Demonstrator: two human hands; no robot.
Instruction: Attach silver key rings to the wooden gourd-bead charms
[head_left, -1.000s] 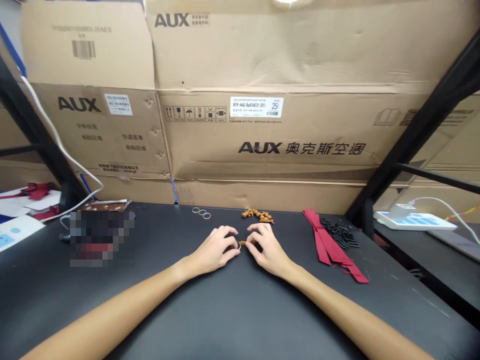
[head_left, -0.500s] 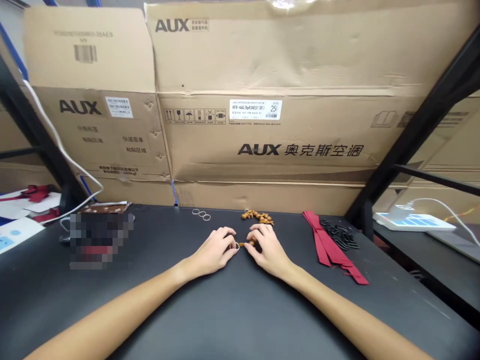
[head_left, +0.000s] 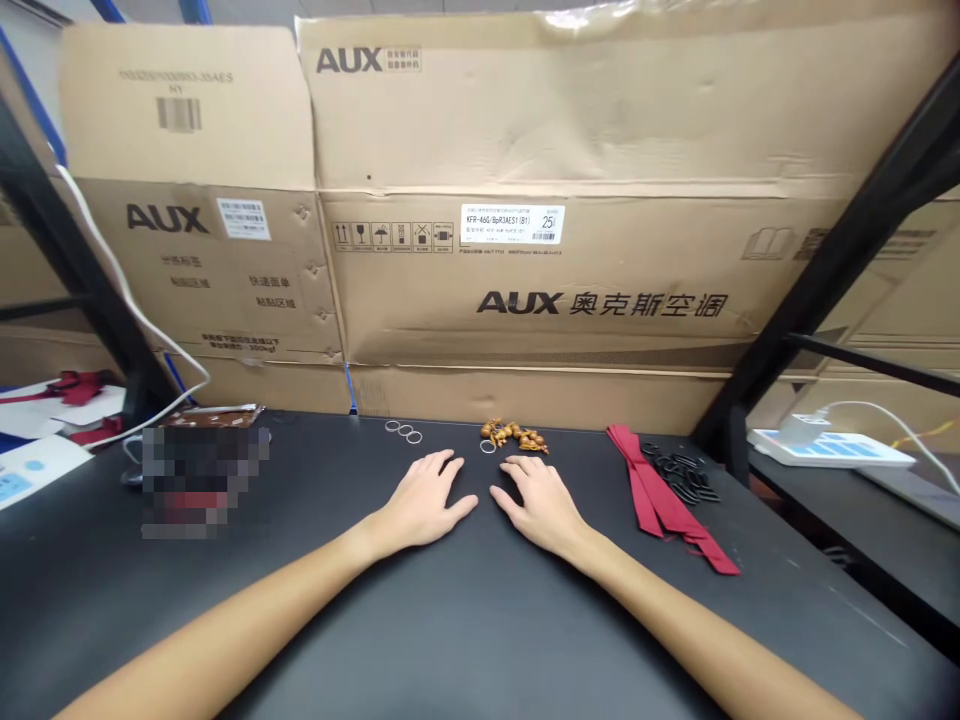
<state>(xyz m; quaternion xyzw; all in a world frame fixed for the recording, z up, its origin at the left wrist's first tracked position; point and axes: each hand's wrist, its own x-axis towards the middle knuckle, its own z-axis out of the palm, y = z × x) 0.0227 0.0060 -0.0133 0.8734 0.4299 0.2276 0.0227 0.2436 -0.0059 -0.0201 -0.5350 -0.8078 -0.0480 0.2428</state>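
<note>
My left hand (head_left: pixel 429 500) rests on the dark table with its fingers apart and nothing in it. Opposite it, my right hand (head_left: pixel 541 505) also lies open and holds nothing. Just beyond the fingertips sits a heap of brown, glossy, bead-like charms (head_left: pixel 517 432), with a silver ring (head_left: pixel 487 447) at its front left edge. Whether that ring is joined to one of the charms is too small to tell. Three more silver rings (head_left: pixel 403 431) lie in a row, beyond my left hand and nearer the back edge.
Red ribbon strips (head_left: pixel 667 505) lie to the right, beside a pile of black clips or loops (head_left: pixel 682 470). A blurred-out item (head_left: pixel 199 485) is at the left. Large cardboard boxes (head_left: pixel 525 270) stand along the back, and black metal posts (head_left: pixel 795 260) rise at both sides.
Both hands have let go of the ring and the brown charm between them and opened. A silver ring now lies beside the heap, farther back than where the hands held one.
</note>
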